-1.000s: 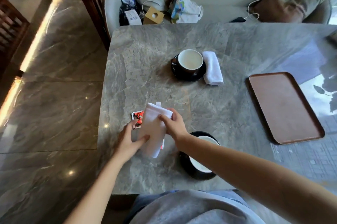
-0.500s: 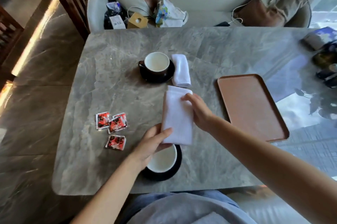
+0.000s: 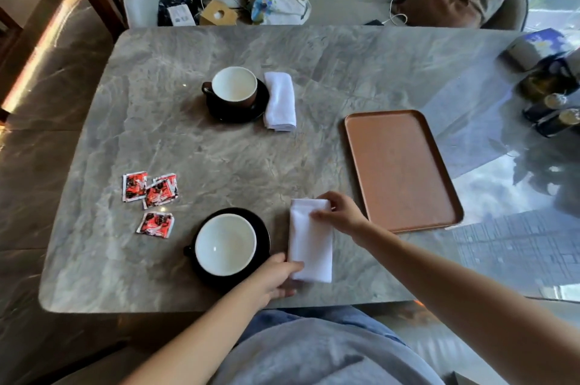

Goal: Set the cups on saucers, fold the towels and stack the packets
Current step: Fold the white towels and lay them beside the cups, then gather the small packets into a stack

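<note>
The fingers point(image 3: 293, 266) of my left hand point(image 3: 273, 278) are closed in a pinch on the near left corner of the towel point(image 3: 312, 246). The fingers point(image 3: 318, 214) of my right hand point(image 3: 342, 215) curl over its far right corner and grip it there. I judge I hold opposite corners so the fold stays square while the towel sits flat.

The towel is white, a narrow folded rectangle with crisp edges. It lies lower centre of the frame, just beside the right of the dark saucer point(image 3: 241, 212) that carries the white-lined cup point(image 3: 226, 245).

Towards the upper centre, the far cup point(image 3: 233, 85) sits on the far saucer point(image 3: 262, 103) with the far towel point(image 3: 280, 100) touching its right rim. The red packets point(image 3: 150, 193) lie loose at left, not yet stacked. A brown tray point(image 3: 398, 168) rests at right on the grey table point(image 3: 219, 158).
</note>
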A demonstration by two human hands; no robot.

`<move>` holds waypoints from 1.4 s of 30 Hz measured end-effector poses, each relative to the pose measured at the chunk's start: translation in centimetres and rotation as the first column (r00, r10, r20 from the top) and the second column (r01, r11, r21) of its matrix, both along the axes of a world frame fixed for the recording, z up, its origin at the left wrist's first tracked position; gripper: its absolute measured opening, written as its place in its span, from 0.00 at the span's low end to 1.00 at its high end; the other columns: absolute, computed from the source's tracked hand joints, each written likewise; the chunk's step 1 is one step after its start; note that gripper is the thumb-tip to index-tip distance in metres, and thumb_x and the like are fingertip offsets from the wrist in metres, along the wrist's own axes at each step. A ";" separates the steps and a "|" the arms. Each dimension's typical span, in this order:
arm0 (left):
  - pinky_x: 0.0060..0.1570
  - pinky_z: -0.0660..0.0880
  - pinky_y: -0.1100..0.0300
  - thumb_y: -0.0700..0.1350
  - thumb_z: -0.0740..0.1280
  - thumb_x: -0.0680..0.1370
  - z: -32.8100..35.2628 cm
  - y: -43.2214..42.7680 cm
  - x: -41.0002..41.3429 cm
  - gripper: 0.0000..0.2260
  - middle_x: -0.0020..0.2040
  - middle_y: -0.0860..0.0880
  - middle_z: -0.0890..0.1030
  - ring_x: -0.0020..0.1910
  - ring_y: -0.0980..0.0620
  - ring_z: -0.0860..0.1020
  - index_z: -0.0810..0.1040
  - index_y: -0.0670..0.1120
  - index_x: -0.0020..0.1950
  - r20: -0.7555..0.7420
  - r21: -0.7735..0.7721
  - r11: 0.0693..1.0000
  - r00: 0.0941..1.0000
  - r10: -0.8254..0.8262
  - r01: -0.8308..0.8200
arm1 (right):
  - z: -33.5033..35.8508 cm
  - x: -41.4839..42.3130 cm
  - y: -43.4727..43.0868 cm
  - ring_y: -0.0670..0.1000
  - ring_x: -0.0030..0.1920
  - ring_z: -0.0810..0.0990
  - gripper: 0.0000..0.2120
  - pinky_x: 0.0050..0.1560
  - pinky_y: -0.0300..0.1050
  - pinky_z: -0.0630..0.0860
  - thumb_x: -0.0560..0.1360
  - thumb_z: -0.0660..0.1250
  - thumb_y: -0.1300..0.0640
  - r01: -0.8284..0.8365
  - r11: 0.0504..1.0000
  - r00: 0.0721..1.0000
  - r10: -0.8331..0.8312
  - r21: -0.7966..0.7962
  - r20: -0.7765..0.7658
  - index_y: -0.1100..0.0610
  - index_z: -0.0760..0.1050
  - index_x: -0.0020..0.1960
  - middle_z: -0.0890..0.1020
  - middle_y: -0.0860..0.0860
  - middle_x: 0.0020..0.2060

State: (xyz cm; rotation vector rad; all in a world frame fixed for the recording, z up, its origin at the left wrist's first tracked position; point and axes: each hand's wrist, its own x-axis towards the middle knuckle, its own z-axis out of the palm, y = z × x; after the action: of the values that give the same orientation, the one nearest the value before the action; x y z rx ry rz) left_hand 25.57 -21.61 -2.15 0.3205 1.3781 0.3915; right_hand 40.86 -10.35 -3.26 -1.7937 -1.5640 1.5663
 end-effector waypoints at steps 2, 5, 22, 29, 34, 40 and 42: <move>0.37 0.73 0.60 0.43 0.65 0.78 -0.7 -0.7 0.0 0.11 0.50 0.43 0.79 0.45 0.48 0.78 0.73 0.43 0.59 -0.007 -0.046 0.997 0.998 0.059 -0.059 | -0.7 -0.1 -0.3 0.53 0.43 0.77 0.16 0.42 0.47 0.73 0.67 0.75 0.62 -0.006 1.000 1.000 0.006 -0.019 0.002 0.61 0.78 0.53 0.79 0.55 0.42; 0.36 0.72 0.61 0.44 0.68 0.76 -1.1 -1.4 -0.5 0.09 0.43 0.46 0.80 0.39 0.51 0.79 0.75 0.44 0.54 -0.022 -0.058 0.991 0.992 0.123 -0.124 | -1.2 -0.6 -0.5 0.54 0.43 0.79 0.16 0.44 0.53 0.78 0.67 0.76 0.60 -0.019 1.000 1.000 0.019 -0.024 0.013 0.59 0.78 0.52 0.80 0.56 0.43; 0.38 0.71 0.61 0.48 0.74 0.69 -2.0 -5.3 -2.6 0.09 0.35 0.49 0.84 0.40 0.54 0.80 0.78 0.47 0.45 0.067 -0.276 0.865 0.890 0.452 -0.419 | -1.5 -3.8 -1.6 0.57 0.46 0.82 0.15 0.45 0.53 0.81 0.67 0.75 0.58 -0.111 0.992 0.990 0.104 0.068 0.101 0.58 0.78 0.52 0.81 0.54 0.44; 0.38 0.71 0.61 0.50 0.72 0.71 -1.7 -5.6 -4.4 0.09 0.42 0.48 0.86 0.42 0.53 0.81 0.80 0.47 0.47 0.110 -0.185 0.933 0.937 0.332 -0.309 | -1.4 -3.7 -1.4 0.55 0.48 0.81 0.15 0.46 0.49 0.79 0.68 0.74 0.57 -0.144 0.988 0.982 0.137 0.049 0.130 0.56 0.78 0.53 0.80 0.52 0.46; 0.41 0.72 0.66 0.49 0.68 0.75 -1.3 -8.3 -10.1 0.07 0.39 0.49 0.85 0.40 0.54 0.80 0.81 0.47 0.43 -0.208 0.079 0.997 0.978 -0.001 0.018 | -0.4 -4.5 -0.8 0.48 0.53 0.74 0.14 0.48 0.46 0.75 0.70 0.69 0.56 -0.161 0.889 0.964 0.049 0.428 0.262 0.53 0.76 0.55 0.75 0.49 0.52; 0.42 0.70 0.56 0.36 0.70 0.73 -1.2 -9.3 -18.4 0.07 0.35 0.44 0.79 0.38 0.47 0.76 0.77 0.46 0.37 -0.565 0.349 0.937 0.792 0.230 -0.022 | 1.1 -10.9 -0.5 0.45 0.40 0.75 0.08 0.40 0.40 0.71 0.72 0.68 0.57 -0.339 0.802 0.939 0.257 0.492 0.229 0.49 0.75 0.50 0.75 0.43 0.45; 0.41 0.71 0.59 0.38 0.70 0.73 -1.4 -8.2 -20.6 0.06 0.36 0.48 0.79 0.39 0.48 0.77 0.77 0.48 0.39 -0.637 0.406 0.914 0.713 0.292 -0.012 | 1.5 -13.7 -0.4 0.45 0.39 0.75 0.06 0.40 0.43 0.74 0.72 0.67 0.57 -0.402 0.777 0.916 0.330 0.486 0.230 0.49 0.76 0.48 0.75 0.43 0.44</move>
State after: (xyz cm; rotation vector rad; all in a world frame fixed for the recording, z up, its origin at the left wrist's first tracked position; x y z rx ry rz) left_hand 5.01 -29.80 -3.59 0.7252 2.0820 0.7331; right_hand 27.20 -10.72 -1.72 -1.3574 -2.2489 0.9997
